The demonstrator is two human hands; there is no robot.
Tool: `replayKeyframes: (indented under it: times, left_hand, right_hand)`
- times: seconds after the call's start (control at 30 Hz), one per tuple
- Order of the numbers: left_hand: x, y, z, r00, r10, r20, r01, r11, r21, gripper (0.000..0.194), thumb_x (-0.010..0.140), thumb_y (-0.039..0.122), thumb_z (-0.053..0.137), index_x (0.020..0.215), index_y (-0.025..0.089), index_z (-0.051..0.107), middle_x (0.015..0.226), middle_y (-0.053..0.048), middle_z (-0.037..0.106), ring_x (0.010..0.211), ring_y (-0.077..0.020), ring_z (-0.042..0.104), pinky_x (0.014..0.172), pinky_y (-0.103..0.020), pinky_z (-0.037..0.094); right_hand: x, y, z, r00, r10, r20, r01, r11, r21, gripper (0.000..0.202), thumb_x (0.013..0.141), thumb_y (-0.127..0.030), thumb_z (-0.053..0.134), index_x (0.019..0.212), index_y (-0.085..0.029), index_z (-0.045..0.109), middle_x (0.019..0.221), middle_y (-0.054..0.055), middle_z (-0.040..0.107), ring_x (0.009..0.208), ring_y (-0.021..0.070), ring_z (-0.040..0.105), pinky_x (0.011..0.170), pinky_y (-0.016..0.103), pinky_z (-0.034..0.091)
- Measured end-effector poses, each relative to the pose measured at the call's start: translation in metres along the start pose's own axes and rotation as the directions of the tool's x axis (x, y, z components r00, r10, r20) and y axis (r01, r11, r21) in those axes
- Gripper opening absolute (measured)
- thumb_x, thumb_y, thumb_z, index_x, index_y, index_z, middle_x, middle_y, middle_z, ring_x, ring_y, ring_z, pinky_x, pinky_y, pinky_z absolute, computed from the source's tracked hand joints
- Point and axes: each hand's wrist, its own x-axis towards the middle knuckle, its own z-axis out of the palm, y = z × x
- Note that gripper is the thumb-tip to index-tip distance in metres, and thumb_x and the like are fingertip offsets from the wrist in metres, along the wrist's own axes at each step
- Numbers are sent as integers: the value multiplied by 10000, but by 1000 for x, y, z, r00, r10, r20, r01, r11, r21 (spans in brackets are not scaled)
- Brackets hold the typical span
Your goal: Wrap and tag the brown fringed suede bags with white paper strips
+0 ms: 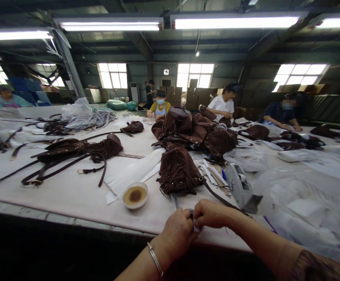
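Observation:
Both hands meet at the table's front edge, just below a brown fringed bag [179,171]. My left hand [179,229], with a silver bangle at its wrist, has its fingers curled around something dark and grey, mostly hidden. My right hand [211,214] pinches the same small item from the right. A pale grey strip [175,201] runs from beneath the bag down to my left hand. A dark strap [219,198] stretches from the bag toward my right forearm. The bowl [135,195] of yellowish paste with a brown centre is left of the hands.
Brown bags [191,127] are heaped behind the fringed one. A strapped bag [61,150] lies at left. A grey tape dispenser [239,185], paper strips [215,173] and clear plastic bags [307,207] lie at right. Several people sit or stand across the white table [79,201].

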Motion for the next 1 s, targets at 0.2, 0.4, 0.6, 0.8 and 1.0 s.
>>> replayKeyframes:
  times: [0.2,0.4,0.6,0.8,1.0]
  left_hand:
    - [0,-9,3,996,-92,-14,89,988,-127,180,828,376,697,835,197,715,884,-54,665,817,-196,589,713,-295,431]
    - [1,-13,0,991,-124,57,132,974,-184,142,853,343,655,870,216,714,879,-43,644,857,-201,586,751,-291,438]
    - [-2,-10,8,976,-197,89,206,974,-99,193,861,295,575,965,221,719,1020,-90,625,838,-210,582,750,-323,473]
    - [6,-4,17,986,-167,27,168,985,-47,200,872,237,521,844,173,708,899,-115,641,836,-225,562,763,-335,477]
    - [12,-3,17,983,-181,35,183,981,-66,207,863,234,529,788,171,712,903,-117,645,831,-221,555,773,-338,479]
  right_hand:
    - [-7,-4,26,945,-209,-251,125,942,-312,149,758,-168,597,656,-156,704,643,14,628,588,122,474,561,262,290]
    - [-8,11,56,814,-466,-346,229,806,-546,142,876,-271,616,834,-160,695,841,82,700,749,213,606,669,318,376]
    - [-9,24,72,661,-601,-450,238,736,-634,189,896,-311,638,766,-174,639,749,65,647,689,211,559,640,336,349]
    - [-15,26,73,612,-646,-457,199,685,-701,209,901,-133,530,713,-187,604,712,59,614,664,198,508,629,346,322]
    - [-15,32,80,597,-610,-521,161,727,-667,212,898,-136,514,717,-179,617,713,73,615,669,207,522,635,347,357]
